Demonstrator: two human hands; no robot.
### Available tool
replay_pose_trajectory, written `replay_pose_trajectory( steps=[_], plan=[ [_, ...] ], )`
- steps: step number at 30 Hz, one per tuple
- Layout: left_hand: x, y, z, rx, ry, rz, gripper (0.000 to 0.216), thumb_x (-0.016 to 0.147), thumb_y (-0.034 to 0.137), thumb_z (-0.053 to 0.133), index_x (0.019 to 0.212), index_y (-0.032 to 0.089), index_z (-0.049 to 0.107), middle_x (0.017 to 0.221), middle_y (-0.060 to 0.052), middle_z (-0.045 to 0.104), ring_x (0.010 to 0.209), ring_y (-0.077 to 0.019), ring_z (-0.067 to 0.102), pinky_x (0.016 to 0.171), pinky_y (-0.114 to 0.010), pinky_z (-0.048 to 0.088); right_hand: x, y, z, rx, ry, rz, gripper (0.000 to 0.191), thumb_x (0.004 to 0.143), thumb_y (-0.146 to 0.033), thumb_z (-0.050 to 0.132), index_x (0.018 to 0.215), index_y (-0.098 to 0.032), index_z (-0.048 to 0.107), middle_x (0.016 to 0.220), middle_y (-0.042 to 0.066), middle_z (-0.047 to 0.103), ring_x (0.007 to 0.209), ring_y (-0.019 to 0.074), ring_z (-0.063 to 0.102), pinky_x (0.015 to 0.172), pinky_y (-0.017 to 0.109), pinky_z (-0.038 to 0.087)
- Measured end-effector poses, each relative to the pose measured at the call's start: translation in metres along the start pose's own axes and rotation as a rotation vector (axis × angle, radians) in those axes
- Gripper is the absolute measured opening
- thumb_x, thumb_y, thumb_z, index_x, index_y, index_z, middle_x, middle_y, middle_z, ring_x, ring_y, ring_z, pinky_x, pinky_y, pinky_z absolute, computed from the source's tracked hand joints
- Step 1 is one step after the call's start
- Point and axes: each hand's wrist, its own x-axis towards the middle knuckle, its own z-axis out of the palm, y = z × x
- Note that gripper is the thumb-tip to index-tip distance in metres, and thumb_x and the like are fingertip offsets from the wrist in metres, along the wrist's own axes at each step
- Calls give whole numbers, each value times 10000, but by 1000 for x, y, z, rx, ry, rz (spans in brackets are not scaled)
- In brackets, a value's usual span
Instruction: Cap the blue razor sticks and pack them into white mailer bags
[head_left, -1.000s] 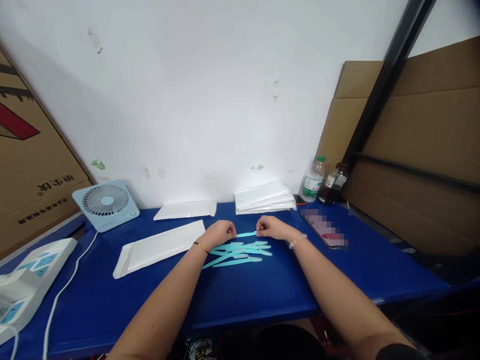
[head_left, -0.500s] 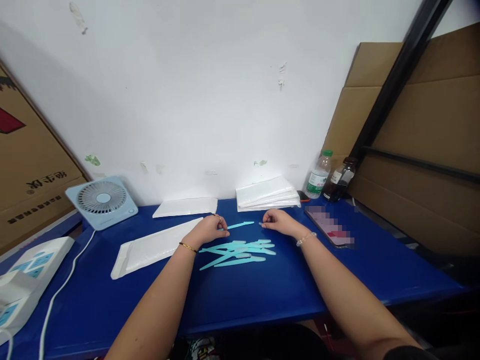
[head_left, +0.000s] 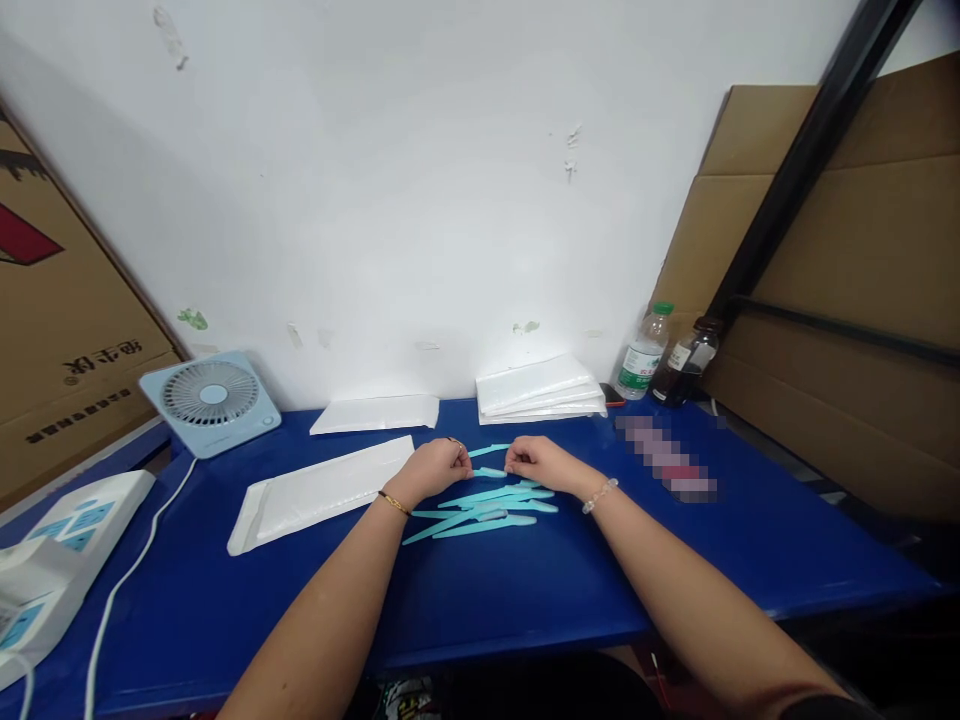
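Observation:
My left hand (head_left: 444, 468) is closed in a pinch on a teal eyebrow razor (head_left: 491, 472), whose head end points right. At that end the fingers of my right hand (head_left: 536, 462) are pinched together, meeting the razor's tip. They hide whether a cap is between them. Just behind my hands another teal eyebrow razor (head_left: 491, 450) lies partly covered by the fingers. In front of them a loose pile of several teal eyebrow razors (head_left: 480, 512) spreads over the blue table (head_left: 525, 590).
White padded envelopes lie on the left (head_left: 322, 492), against the wall (head_left: 375, 413) and in a stack (head_left: 536, 388). A blue fan (head_left: 214, 400) and a power strip (head_left: 82, 540) stand left. Right are a pixelated phone (head_left: 667, 460), a green-capped bottle (head_left: 641, 355) and a dark bottle (head_left: 682, 365).
My hands have come together, the left moving right and the right moving left and slightly nearer. A razor now bridges them. The small clear piece in my right fingers no longer shows.

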Motion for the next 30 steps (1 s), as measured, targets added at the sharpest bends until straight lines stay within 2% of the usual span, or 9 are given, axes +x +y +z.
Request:
replay_pose_trajectory(
  steps=[4, 9, 12, 15, 17, 20, 22, 26, 30],
  plan=[
    [4, 8, 6, 93, 57, 3, 149, 794, 331, 571, 765, 205, 646, 815, -13, 641, 705, -159, 575, 598, -248, 387, -1, 1, -3, 57, 14, 41, 281, 837, -432, 545, 847, -170, 648, 679, -6, 571, 597, 113, 479, 558, 227, 365],
    [6, 11, 10, 126, 122, 16, 143, 806, 323, 563, 772, 201, 631, 835, -23, 635, 750, -168, 587, 633, -254, 404, -1, 6, -7, 63, 22, 70, 297, 816, -449, 563, 810, -166, 657, 631, -9, 573, 572, 115, 477, 561, 235, 370],
    [5, 7, 8, 127, 132, -58, 138, 796, 325, 577, 795, 201, 637, 845, -24, 636, 773, -171, 593, 650, -258, 412, -5, 15, -19, 4, 120, 130, 281, 814, -427, 569, 841, -167, 674, 719, 20, 619, 635, 136, 518, 606, 252, 395],
    [3, 7, 6, 120, 141, -42, 185, 772, 362, 606, 868, 208, 646, 898, -27, 637, 823, -181, 595, 665, -263, 415, -11, 18, -30, -102, 189, 93, 218, 797, -376, 604, 840, -177, 683, 844, 44, 615, 726, 150, 535, 679, 271, 415],
    [1, 11, 5, 93, 136, -6, 237, 771, 404, 604, 893, 206, 645, 895, -30, 639, 820, -182, 594, 659, -264, 414, -16, 18, -34, -119, 134, 53, 187, 776, -359, 635, 819, -184, 684, 865, 41, 593, 734, 145, 530, 683, 266, 417],
    [-3, 17, 5, 39, 59, 35, 282, 783, 461, 577, 849, 200, 660, 850, -26, 647, 760, -169, 588, 630, -259, 406, -21, 16, -32, -84, -59, 43, 184, 702, -331, 712, 807, -185, 672, 855, 25, 575, 703, 132, 522, 635, 246, 413],
    [-4, 21, 7, 22, 5, 58, 298, 779, 477, 578, 835, 200, 671, 846, -24, 655, 728, -160, 583, 611, -252, 399, -22, 15, -29, -88, -135, 53, 172, 686, -290, 721, 797, -179, 653, 858, 21, 566, 690, 126, 517, 613, 239, 406],
    [-3, 23, 11, 45, -63, 106, 227, 793, 398, 572, 801, 200, 681, 785, -18, 664, 691, -147, 576, 585, -237, 378, -20, 12, -23, -106, -116, 63, 79, 759, -249, 640, 778, -174, 623, 866, 25, 556, 693, 125, 516, 610, 240, 405],
    [-1, 18, 7, 190, 43, 105, 174, 803, 252, 532, 714, 190, 667, 801, -23, 681, 684, -144, 580, 624, -252, 372, -18, 14, -28, -121, -41, 59, 80, 785, -242, 608, 746, -172, 612, 851, 27, 551, 701, 129, 522, 632, 249, 413]
  ],
)
